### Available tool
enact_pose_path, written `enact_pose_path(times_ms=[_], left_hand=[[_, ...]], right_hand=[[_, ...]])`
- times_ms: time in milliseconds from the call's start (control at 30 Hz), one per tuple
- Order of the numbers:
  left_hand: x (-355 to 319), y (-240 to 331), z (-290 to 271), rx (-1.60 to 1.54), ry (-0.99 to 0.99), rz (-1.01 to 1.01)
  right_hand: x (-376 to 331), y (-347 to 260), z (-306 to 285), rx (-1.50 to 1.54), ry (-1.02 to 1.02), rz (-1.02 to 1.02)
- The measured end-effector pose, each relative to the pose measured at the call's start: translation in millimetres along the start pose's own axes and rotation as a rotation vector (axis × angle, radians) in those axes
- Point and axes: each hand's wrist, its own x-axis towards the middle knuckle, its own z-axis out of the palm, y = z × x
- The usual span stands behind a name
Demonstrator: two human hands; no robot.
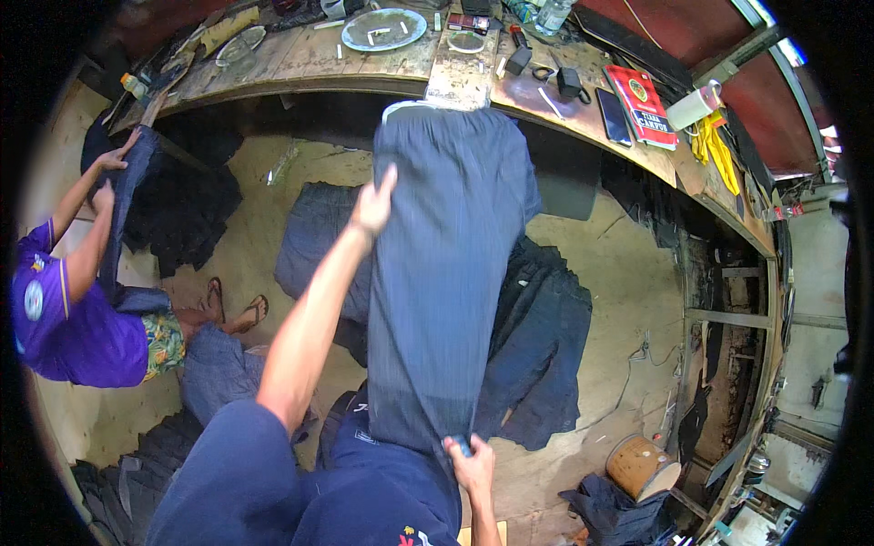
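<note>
A pair of dark blue-grey pinstriped trousers [437, 264] stretches from the table's front edge down to my body, its gathered waist end at a narrow board. My left hand [375, 205] rests against the left side of the trousers, fingers stretched out toward the waist. Down at the near end, my right hand [473, 464] is closed on the cloth's lower corner. A small blue item [463, 447] shows at its fingertips, too little of it visible to name.
A wooden table [264, 77] curves across the far side, holding a round plate [384, 30], a phone [614, 116] and a red book [641, 105]. Dark garments [542, 346] lie on the floor. At left, a person in purple [86, 318] handles dark cloth. A wooden drum [643, 468] stands at lower right.
</note>
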Motion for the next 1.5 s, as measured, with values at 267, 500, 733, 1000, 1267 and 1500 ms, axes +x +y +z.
enact_pose_path(times_ms=[267, 500, 733, 1000, 1267, 1500], left_hand=[[-216, -97, -20, 0.333, 0.118, 0.09], [-193, -12, -132, 0.922, 0.148, 0.393], [-179, 59, -34, 0.614, 0.022, 0.951], [-36, 19, 18, 1.007, -0.197, 0.994], [121, 104, 81, 1.012, -0.184, 1.098], [171, 133, 113, 1.018, -0.429, 1.01]], right_hand=[[-4, 85, 30, -0.161, -0.288, 0.031], [-7, -46, -52, 0.117, 0.24, -0.488], [46, -98, -60, 0.433, 0.161, -0.381], [132, -226, -124, 0.616, 0.209, -0.403], [142, -322, -96, -0.013, 0.811, -1.094], [182, -358, -87, -0.291, 0.653, -1.254]])
